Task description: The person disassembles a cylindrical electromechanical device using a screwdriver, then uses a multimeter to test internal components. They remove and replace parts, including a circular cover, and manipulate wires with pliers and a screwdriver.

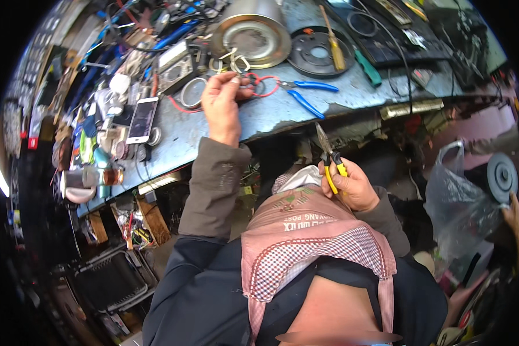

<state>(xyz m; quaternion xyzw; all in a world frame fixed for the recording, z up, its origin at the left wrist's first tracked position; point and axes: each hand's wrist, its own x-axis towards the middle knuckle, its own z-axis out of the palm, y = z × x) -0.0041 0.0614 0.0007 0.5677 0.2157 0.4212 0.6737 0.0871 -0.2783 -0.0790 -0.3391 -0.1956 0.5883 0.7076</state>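
Observation:
My left hand (224, 104) is closed in a pinch at the front of the bench, its fingertips on a wire. Pale wires (232, 61) curl up just above the fingertips, beside a metal pot (254, 36) tipped so its underside faces me. A looped red wire (269, 86) runs to the right of this hand. My right hand (356, 185) grips yellow-and-black pliers (332, 160) in front of my apron, below the bench edge. Their jaws point up toward the bench and look nearly closed. Blue-handled pliers (308, 92) lie with handles spread near the bench edge.
A black round base (319, 52) carries a yellow-handled screwdriver (335, 51). A green-handled tool (368, 68) lies beside it. Left are a white phone (142, 120), a metal ring (194, 92) and clutter. Another person's hand (512, 214) holds a grey disc (502, 177) near a plastic bag (458, 202).

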